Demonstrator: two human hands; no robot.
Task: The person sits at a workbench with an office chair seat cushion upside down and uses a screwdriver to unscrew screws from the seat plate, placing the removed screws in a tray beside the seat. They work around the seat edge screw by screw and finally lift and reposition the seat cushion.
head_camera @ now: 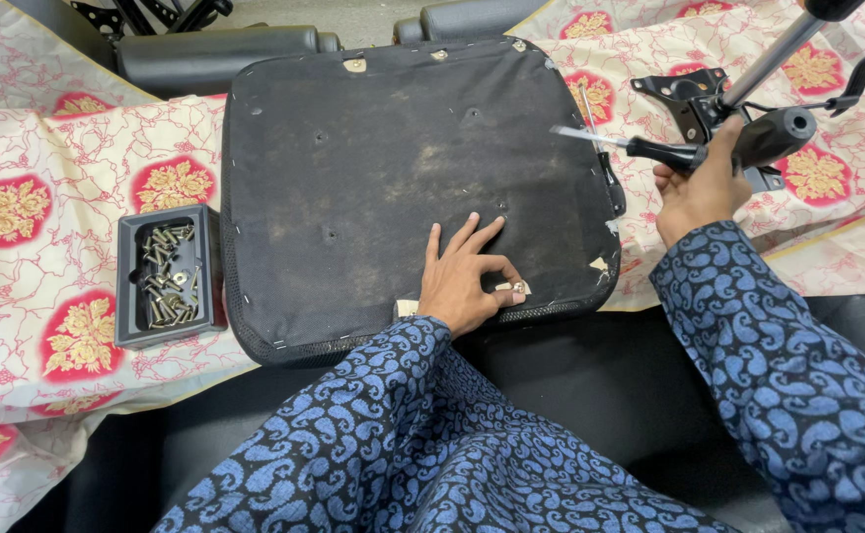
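A small screw (518,287) sits pinched between thumb and forefinger of the left hand (467,276), right at the near edge of the upturned black seat base (373,158), whose underside faces up. The other fingers spread flat on the base. The right hand (697,192), off the base's right edge, is clenched around a black-handled screwdriver (639,146), blade pointing back over the base. Beyond that edge lies a metal chair mechanism (699,99). Just left of the base stands a black tray (128,296) of screws on flowered cloth (18,138).
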